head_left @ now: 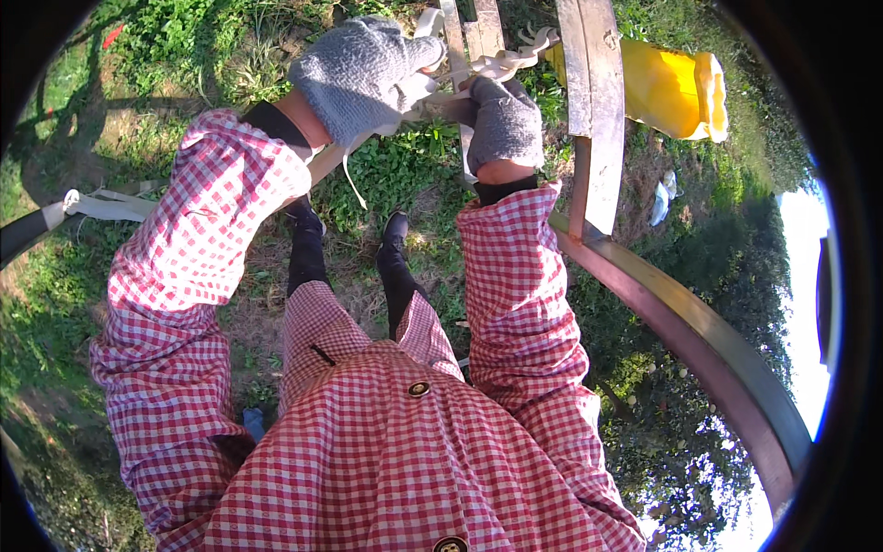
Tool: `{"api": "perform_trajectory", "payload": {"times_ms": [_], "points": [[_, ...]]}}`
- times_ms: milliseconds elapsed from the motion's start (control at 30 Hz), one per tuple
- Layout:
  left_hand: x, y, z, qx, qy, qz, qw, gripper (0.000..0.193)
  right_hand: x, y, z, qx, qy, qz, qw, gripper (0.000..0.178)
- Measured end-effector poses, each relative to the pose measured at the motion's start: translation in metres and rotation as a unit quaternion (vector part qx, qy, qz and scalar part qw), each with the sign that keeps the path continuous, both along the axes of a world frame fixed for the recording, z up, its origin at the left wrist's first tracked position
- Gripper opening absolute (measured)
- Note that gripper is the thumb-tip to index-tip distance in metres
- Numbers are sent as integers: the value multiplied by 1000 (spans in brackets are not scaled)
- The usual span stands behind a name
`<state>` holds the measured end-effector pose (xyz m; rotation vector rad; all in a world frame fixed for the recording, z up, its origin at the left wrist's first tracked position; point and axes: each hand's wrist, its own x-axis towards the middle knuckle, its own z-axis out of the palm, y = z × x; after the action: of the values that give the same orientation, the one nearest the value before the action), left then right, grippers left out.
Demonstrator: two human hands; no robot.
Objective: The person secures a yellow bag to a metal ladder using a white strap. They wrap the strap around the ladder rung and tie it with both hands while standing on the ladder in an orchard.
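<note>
Red-and-white checked cloth from a long garment point(368, 442) fills the part nearest my camera, a button point(418, 390) standing out on its front. Beyond it, both sleeves reach forward to grey knitted gloves. From my remote seat I see the left grip point(361, 81) curled beside the pale strips point(501, 66); its far side is hidden, so I cannot tell how tightly it is closed or on what. The right grip point(506, 124) is bunched, its fingertips pinched on the strips, which lie between the two gloves, across narrow wooden slats point(485, 32). Just right of them stands a broad pale plank point(593, 101), meeting a curved rail point(699, 336). A yellow sack point(676, 92) sits past the plank, well apart from both gloves. Below, I make out dark boots point(309, 253) on grassy ground point(418, 161).
</note>
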<state>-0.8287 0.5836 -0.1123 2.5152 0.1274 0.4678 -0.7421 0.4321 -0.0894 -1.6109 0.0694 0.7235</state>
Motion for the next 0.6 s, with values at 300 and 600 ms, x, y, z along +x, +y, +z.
{"api": "perform_trajectory", "payload": {"times_ms": [300, 600], "points": [[-5, 34, -120, -876, -11, 63, 478, 26, -9, 34, -5, 82, 112, 37, 990, 14], [-16, 4, 33, -195, 205, -89, 955, 23, -2, 5, -26, 218, 139, 4, 966, 10]]}}
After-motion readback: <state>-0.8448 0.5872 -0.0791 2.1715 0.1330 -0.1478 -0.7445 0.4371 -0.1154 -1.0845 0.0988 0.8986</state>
